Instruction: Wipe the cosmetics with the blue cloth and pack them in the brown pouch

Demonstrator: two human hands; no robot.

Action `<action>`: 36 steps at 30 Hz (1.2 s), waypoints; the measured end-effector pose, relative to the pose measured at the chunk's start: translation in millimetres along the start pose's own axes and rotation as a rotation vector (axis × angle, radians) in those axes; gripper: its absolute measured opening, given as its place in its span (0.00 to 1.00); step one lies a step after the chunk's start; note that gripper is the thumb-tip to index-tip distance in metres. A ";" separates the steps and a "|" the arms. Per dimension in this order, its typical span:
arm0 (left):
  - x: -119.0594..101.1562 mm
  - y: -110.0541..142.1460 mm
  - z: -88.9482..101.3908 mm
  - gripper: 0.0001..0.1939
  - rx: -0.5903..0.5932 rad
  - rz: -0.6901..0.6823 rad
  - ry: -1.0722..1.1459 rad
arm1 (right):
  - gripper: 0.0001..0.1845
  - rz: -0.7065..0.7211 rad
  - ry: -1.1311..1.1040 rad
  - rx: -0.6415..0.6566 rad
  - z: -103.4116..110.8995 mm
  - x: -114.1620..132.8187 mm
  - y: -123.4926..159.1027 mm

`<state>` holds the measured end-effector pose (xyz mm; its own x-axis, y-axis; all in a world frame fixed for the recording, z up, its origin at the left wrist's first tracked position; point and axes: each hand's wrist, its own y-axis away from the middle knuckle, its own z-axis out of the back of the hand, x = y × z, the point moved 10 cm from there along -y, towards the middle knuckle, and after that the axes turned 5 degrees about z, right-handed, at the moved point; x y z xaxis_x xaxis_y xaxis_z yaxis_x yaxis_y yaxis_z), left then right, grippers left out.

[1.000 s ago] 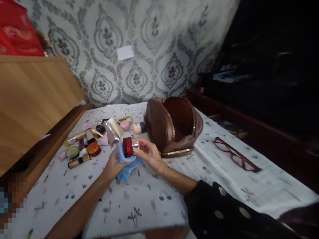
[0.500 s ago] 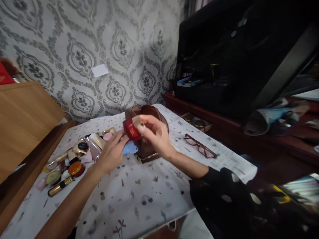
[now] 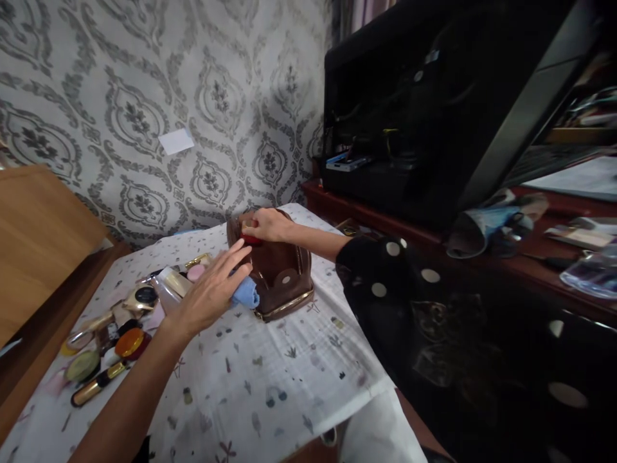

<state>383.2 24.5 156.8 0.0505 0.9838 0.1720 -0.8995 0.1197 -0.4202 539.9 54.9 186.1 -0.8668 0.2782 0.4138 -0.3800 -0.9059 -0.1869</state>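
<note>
Ok, clock dirs from the brown bag, 12 = wall side. R hand has fingers closed on the red bottle, by its pale gold cap. Bottle's within the bag mouth, approx 10–11; can't tell if it touches the lining. Label unreadable at this size, partly behind fingers. Bag's unzipped, mouth gaping, zip edge at 6, pale round stud on the flap. L hand is at 8–9, back up, fingers stretched toward the mouth. Blue cloth shows under its thumb side; can't tell if pinched or just touching.

Cosmetics pile on the tablecloth, mostly 8–9: orange-lid jar, green-lid jar, black/gold tube nearest the viewer, pink pot nearer the bag. Any print on these too small/blurred to read. Card on the wall at 10–11, pale, text n/a at this res. Wood panel at 9. Black screen approx 2. Dotted black sleeve at 3.
</note>
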 end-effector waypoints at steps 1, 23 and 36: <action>0.4 -0.3 -1.6 0.28 0.007 0.002 0.013 | 0.17 -0.005 -0.001 0.028 0.4 3.0 -2.7; 3.1 22.2 -17.1 0.18 -0.223 0.174 0.068 | 0.19 -0.107 0.168 0.226 -111.5 -44.2 -61.4; 2.9 22.3 -17.7 0.20 -0.240 0.199 0.085 | 0.19 -0.036 0.213 0.247 -115.1 -45.9 -65.6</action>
<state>371.0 32.4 132.2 -0.0704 0.9975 -0.0056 -0.7679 -0.0578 -0.6380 567.4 138.4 76.8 -0.9123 0.3482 0.2157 -0.3442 -0.9372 0.0571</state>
